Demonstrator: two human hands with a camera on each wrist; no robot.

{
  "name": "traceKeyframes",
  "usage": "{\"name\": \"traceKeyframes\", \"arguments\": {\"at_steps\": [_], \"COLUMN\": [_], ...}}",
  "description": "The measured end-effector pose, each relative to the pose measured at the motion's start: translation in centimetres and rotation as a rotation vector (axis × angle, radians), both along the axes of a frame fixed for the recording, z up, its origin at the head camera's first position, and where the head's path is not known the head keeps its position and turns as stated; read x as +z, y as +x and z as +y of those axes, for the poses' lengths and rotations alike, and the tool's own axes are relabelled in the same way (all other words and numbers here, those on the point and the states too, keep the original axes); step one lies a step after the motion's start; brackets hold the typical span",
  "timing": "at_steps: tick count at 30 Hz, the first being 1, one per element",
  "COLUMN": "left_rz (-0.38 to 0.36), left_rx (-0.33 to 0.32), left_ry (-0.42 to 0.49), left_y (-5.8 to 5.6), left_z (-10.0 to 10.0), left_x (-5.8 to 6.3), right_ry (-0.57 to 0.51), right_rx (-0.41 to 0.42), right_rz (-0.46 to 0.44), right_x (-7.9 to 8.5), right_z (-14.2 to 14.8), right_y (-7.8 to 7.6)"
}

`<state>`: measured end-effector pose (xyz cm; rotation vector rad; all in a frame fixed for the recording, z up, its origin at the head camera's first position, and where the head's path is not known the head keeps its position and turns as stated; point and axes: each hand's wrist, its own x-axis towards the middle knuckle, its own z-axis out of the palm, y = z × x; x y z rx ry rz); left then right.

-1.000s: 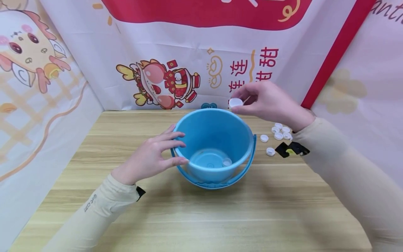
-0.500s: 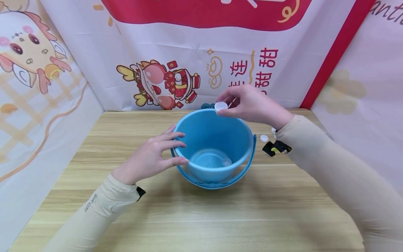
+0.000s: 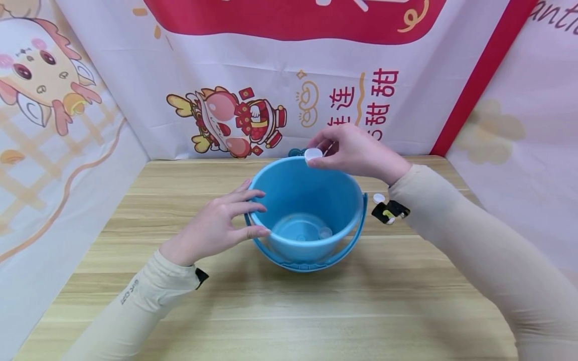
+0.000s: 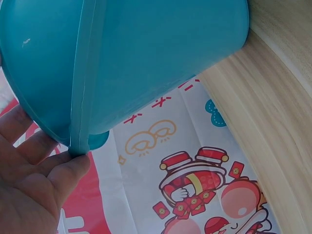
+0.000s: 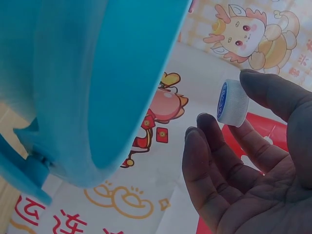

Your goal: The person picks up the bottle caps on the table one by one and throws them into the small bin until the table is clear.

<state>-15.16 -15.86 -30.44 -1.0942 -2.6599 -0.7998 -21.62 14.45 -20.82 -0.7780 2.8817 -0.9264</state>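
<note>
A light blue bucket (image 3: pixel 311 193) stands on the wooden table, its carrying handle (image 3: pixel 302 266) hanging down on the near side. My left hand (image 3: pixel 212 225) holds the bucket's left rim, fingers reaching over the edge. Above the far right part of the rim, my right hand (image 3: pixel 352 153) pinches a white bottle cap (image 3: pixel 313 154) between thumb and finger. In the right wrist view that cap (image 5: pixel 233 103) shows ribbed sides and a blue printed top. Another small round cap (image 3: pixel 325 232) lies on the bucket's floor.
To the right of the bucket a white cap (image 3: pixel 379 198) lies on the table (image 3: pixel 289 316). Another one is partly hidden by the strap (image 3: pixel 388 211) at my right wrist. Printed cloth walls (image 3: pixel 149 90) close off the back and sides.
My right hand has moved left with the bottle cap, from right of the bucket to over its far rim. The right forearm now covers several caps on the table. The left hand stays put.
</note>
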Motion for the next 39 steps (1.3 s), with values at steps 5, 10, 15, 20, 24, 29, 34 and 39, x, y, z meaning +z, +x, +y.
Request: {"name": "traceKeyframes", "arguments": {"at_steps": [5, 10, 15, 20, 24, 29, 34, 39], "left_rz": [0.000, -0.006, 0.001, 0.012, 0.015, 0.025, 0.038, 0.033], "left_rx": [-0.001, 0.005, 0.006, 0.001, -0.007, -0.014, -0.013, -0.011], "left_ry": [0.000, -0.003, -0.008, -0.004, -0.002, 0.002, 0.007, 0.008], "left_y": [0.0, 0.1, 0.1, 0.0, 0.0, -0.1, -0.2, -0.2], "left_z": [0.0, 0.0, 0.1, 0.1, 0.2, 0.3, 0.2, 0.2], "left_x": [0.0, 0.0, 0.0, 0.1, 0.0, 0.0, -0.1, -0.2], "right_ry": [-0.013, -0.012, 0.008, 0.001, -0.001, 0.051, 0.065, 0.105], "right_rx": [0.003, 0.014, -0.001, -0.082, -0.178, -0.355, -0.454, -0.432], "right_rz": [-0.009, -0.033, -0.037, 0.005, -0.009, -0.070, -0.020, -0.062], "right_x": [-0.2, -0.2, 0.3, 0.2, -0.9, -3.9, -8.4, -13.1], "right_z": [-0.1, 0.0, 0.8, 3.5, 7.3, 13.1, 18.9, 24.1], "right_y": [-0.2, -0.3, -0.4, -0.8, -1.4, -2.1, -3.1, -3.5]}}
